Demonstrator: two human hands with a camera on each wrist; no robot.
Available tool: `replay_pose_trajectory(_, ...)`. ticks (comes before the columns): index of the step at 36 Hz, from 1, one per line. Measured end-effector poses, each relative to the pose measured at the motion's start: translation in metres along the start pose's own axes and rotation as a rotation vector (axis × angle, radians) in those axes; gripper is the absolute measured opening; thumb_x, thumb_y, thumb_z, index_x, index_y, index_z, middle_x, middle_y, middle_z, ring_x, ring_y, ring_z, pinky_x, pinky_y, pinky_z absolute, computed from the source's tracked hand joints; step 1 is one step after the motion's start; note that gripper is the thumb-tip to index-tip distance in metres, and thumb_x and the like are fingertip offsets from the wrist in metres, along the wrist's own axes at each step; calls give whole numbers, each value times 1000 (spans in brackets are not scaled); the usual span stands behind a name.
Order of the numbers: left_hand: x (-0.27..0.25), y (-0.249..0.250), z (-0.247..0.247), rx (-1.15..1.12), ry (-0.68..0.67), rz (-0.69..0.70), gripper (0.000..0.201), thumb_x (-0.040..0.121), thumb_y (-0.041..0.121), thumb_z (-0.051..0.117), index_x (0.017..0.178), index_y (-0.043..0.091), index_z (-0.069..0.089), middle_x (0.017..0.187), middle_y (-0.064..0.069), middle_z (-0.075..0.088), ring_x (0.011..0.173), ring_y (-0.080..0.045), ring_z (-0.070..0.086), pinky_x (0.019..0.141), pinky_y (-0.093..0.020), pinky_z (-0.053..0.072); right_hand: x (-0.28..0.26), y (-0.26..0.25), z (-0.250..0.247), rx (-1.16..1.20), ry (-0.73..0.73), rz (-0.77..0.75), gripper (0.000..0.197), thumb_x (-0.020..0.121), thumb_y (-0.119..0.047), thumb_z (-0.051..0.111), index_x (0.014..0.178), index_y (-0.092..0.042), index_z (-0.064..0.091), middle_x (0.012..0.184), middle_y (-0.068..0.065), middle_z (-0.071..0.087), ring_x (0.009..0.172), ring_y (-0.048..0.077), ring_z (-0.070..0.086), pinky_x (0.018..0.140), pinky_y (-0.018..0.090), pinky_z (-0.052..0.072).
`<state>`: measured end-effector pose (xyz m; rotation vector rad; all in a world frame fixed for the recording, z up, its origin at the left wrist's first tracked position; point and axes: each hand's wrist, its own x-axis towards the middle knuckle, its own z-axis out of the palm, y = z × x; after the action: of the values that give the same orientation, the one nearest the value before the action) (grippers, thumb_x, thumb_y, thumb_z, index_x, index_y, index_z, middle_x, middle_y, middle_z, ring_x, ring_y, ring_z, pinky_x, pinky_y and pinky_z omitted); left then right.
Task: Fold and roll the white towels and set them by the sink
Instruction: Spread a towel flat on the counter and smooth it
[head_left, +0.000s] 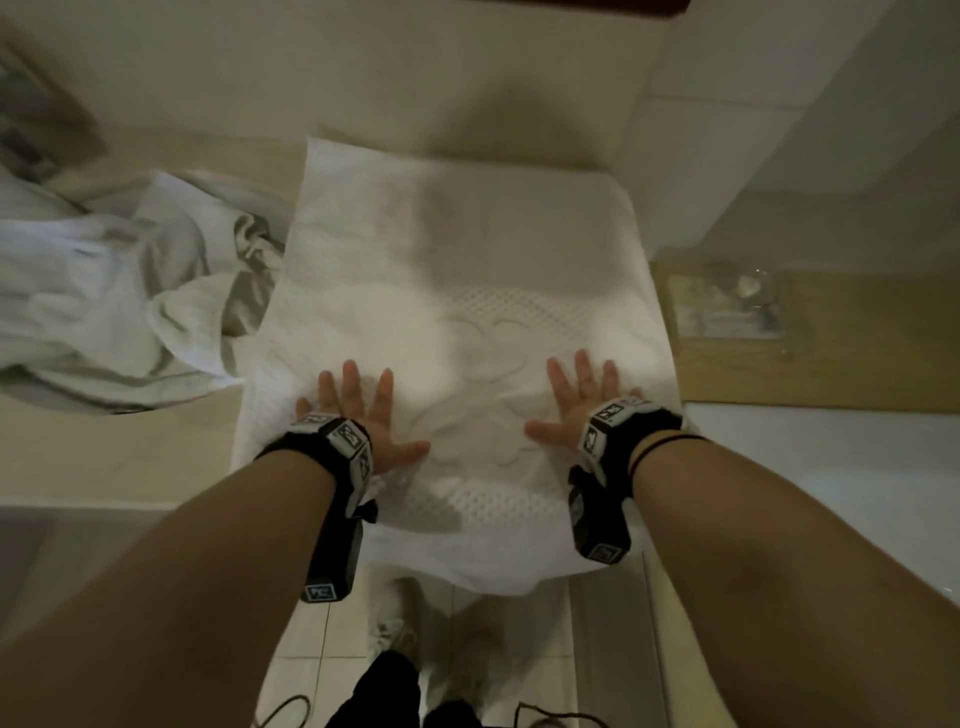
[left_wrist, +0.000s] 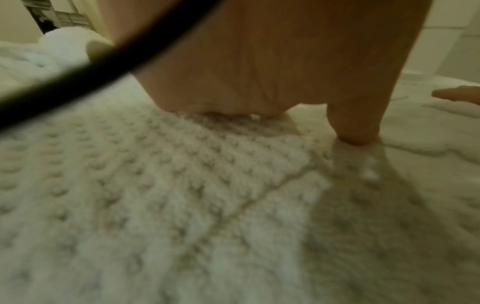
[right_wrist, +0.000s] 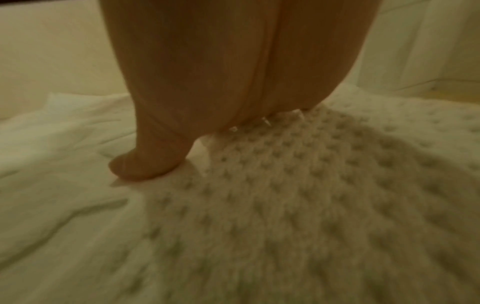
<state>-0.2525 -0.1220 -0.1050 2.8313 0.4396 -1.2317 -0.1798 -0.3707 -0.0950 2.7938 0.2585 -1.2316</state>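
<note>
A white towel (head_left: 457, 270) with a waffle band and an embossed pattern lies spread flat on the counter, its near edge hanging over the front. My left hand (head_left: 358, 410) presses flat on its near left part, fingers straight and spread. My right hand (head_left: 582, 400) presses flat on its near right part in the same way. In the left wrist view the left hand's palm (left_wrist: 259, 72) rests on the towel's waffle weave (left_wrist: 182, 185); in the right wrist view the right hand's palm (right_wrist: 233, 72) does likewise on the weave (right_wrist: 311, 195). Neither hand holds anything.
A heap of crumpled white towels (head_left: 119, 291) lies to the left in what looks like the sink. A wooden tray (head_left: 821, 343) with a clear glass item (head_left: 737, 291) sits on the right. A tiled wall rises behind; shoes and floor tiles show below the counter edge.
</note>
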Motion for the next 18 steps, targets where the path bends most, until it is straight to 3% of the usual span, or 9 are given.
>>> replay_pose_trajectory(7, -6, 2, 9, 20, 23, 24, 107, 73, 84, 33, 143, 32, -29, 149, -7, -38, 140, -36, -26, 115, -55, -6, 0, -4, 8, 49, 35, 41, 99, 80, -75, 40, 145, -36, -23, 151, -1, -35, 140, 34, -26, 111, 63, -2)
replay_pose_trajectory(14, -17, 0, 17, -2, 37, 17, 106, 69, 88, 29, 143, 36, -26, 151, -3, -35, 142, -35, -21, 115, -54, -1, -37, 25, 55, 103, 71, 90, 98, 83, -72, 40, 147, -30, -22, 152, 1, -33, 142, 30, -25, 116, 50, -7)
replay_pose_trajectory(18, -20, -2, 21, -33, 61, -7, 100, 75, 84, 30, 145, 35, -21, 153, -2, -29, 143, -35, -16, 116, -53, 2, -50, 58, 72, 360, 101, 218, 102, 82, -66, 51, 148, -30, -18, 156, 4, -24, 145, 30, -10, 118, 47, 7)
